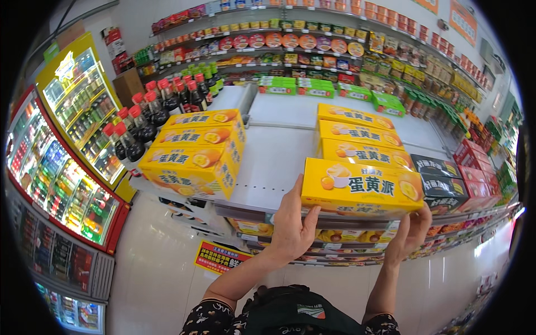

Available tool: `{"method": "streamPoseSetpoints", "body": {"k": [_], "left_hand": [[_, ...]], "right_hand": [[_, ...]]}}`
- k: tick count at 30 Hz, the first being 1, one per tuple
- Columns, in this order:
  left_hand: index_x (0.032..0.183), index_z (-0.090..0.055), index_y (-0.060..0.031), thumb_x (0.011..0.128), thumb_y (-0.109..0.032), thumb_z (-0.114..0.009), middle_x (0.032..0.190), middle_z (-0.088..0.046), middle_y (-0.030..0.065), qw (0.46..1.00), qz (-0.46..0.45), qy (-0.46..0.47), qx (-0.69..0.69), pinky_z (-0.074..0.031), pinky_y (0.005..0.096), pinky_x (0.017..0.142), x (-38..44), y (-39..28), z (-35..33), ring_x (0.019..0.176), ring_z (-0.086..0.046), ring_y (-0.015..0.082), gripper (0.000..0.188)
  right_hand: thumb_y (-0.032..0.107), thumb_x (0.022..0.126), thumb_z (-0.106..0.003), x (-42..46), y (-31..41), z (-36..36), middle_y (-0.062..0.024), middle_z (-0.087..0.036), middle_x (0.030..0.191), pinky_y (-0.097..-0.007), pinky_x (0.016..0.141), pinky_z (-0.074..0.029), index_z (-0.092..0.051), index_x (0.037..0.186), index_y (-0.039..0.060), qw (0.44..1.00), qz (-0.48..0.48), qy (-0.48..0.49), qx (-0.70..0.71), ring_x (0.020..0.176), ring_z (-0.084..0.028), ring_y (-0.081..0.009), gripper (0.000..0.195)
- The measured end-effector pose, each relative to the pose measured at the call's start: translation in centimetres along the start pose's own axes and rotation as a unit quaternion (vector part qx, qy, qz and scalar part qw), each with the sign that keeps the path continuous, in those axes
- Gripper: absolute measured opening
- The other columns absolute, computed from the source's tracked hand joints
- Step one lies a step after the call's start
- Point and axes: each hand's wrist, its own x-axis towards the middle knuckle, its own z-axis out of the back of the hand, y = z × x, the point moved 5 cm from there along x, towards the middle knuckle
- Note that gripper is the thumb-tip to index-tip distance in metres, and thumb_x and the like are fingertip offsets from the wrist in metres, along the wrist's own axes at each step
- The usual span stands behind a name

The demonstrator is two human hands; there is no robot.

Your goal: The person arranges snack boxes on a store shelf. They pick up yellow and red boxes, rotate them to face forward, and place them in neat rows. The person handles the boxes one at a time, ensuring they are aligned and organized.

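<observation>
A yellow snack carton [362,184] is gripped between both my hands at the front edge of a white shelf top [272,155]. My left hand [293,224] clasps its left end, with the thumb at the lower front edge. My right hand [412,230] holds its lower right corner; some fingers are hidden behind the carton. Right behind it stands a row of several like yellow cartons [360,132]. Whether the held carton rests on the shelf cannot be told. Another stack of yellow cartons [188,155] sits to the left, beside red-capped dark bottles [157,111].
Black cartons [444,188] and red cartons [475,180] adjoin on the right. Green boxes [316,88] line the back of the shelf top. Packed wall shelves [259,54] rise behind. Lit drink coolers [63,171] stand left. Packaged snacks fill the lower shelf [339,247].
</observation>
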Motion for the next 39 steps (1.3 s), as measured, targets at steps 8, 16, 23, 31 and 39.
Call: {"method": "streamPoseSetpoints", "body": {"k": [8, 16, 23, 31, 39], "left_hand": [[0.137, -0.040, 0.0099, 0.096, -0.010, -0.053, 0.125, -0.056, 0.0193, 0.971, 0.012, -0.239, 0.009, -0.041, 0.0365, 0.098, -1.8, -1.0, 13.7, 0.112, -0.055, 0.0252, 0.047], [0.139, -0.042, 0.0030, 0.099, -0.006, -0.047, 0.123, -0.060, 0.0131, 0.955, -0.002, -0.298, 0.005, -0.044, 0.0296, 0.094, 4.1, 4.1, 30.1, 0.110, -0.058, 0.0158, 0.041], [0.143, -0.037, 0.0031, 0.100, -0.003, -0.043, 0.137, -0.053, 0.0145, 0.960, 0.079, -0.266, 0.039, -0.039, 0.0295, 0.101, 4.2, 13.0, 32.9, 0.122, -0.052, 0.0187, 0.043], [0.138, -0.039, 0.0059, 0.094, -0.006, -0.049, 0.141, -0.044, 0.0204, 0.909, -0.125, -0.353, 0.182, -0.033, 0.0426, 0.106, -0.2, 6.2, 24.7, 0.130, -0.041, 0.0294, 0.047], [0.141, -0.036, 0.0049, 0.084, -0.007, -0.063, 0.143, -0.037, 0.0263, 0.990, -0.117, 0.045, 0.070, -0.031, 0.0470, 0.107, 1.1, 1.2, 7.3, 0.128, -0.040, 0.0398, 0.065]], "right_hand": [[0.019, 0.084, -0.059, -2.6, 8.5, -8.6, -0.0250, -0.042, 0.136, -0.0342, 0.079, -0.044, -0.031, 0.142, -0.0128, 0.967, 0.124, 0.147, 0.166, 0.107, -0.048, -0.0251, 0.071], [0.009, 0.080, -0.063, -3.0, 16.1, -24.8, -0.0290, -0.040, 0.139, -0.0395, 0.085, -0.046, -0.029, 0.144, -0.0114, 0.904, 0.205, 0.315, 0.204, 0.116, -0.046, -0.0360, 0.074], [0.008, 0.079, -0.068, -5.9, 16.5, -29.9, -0.0303, -0.037, 0.141, -0.0461, 0.101, -0.039, -0.029, 0.143, -0.0115, 0.909, 0.220, 0.322, 0.146, 0.121, -0.043, -0.0417, 0.078], [0.007, 0.077, -0.067, -8.4, 12.9, -23.3, -0.0322, -0.037, 0.142, -0.0469, 0.102, -0.038, -0.038, 0.138, -0.0108, 0.945, 0.199, 0.252, 0.067, 0.124, -0.044, -0.0440, 0.070], [0.015, 0.083, -0.065, -0.4, 5.8, -12.2, -0.0286, -0.044, 0.136, -0.0498, 0.099, -0.035, -0.045, 0.133, -0.0077, 0.931, 0.201, 0.070, -0.296, 0.122, -0.044, -0.0429, 0.058]]}}
